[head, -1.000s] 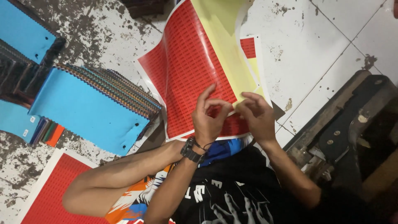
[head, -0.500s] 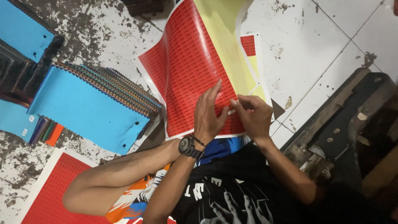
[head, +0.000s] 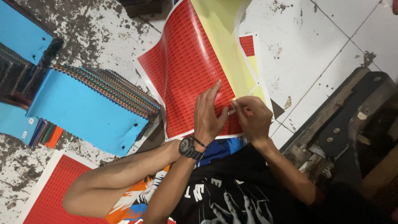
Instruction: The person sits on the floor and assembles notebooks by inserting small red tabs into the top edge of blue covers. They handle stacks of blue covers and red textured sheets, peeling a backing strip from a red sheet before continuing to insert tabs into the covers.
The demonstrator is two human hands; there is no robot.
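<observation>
I see a white tiled floor (head: 315, 54) carrying a big red sticker sheet (head: 186, 70), its yellow backing (head: 219, 45) bared along the right side. A blue-covered stack of fabric swatches (head: 89, 110) lies to the sheet's left. My left hand (head: 208, 114) lies flat, fingers spread, on the sheet's lower edge; my right hand (head: 251, 118) pinches a small sticker (head: 231, 111) just beside it.

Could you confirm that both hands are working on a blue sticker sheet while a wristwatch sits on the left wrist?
Not quite: the head view shows a red sticker sheet, not blue. The left hand and right hand work on it, and the wristwatch is on the left wrist.
</observation>
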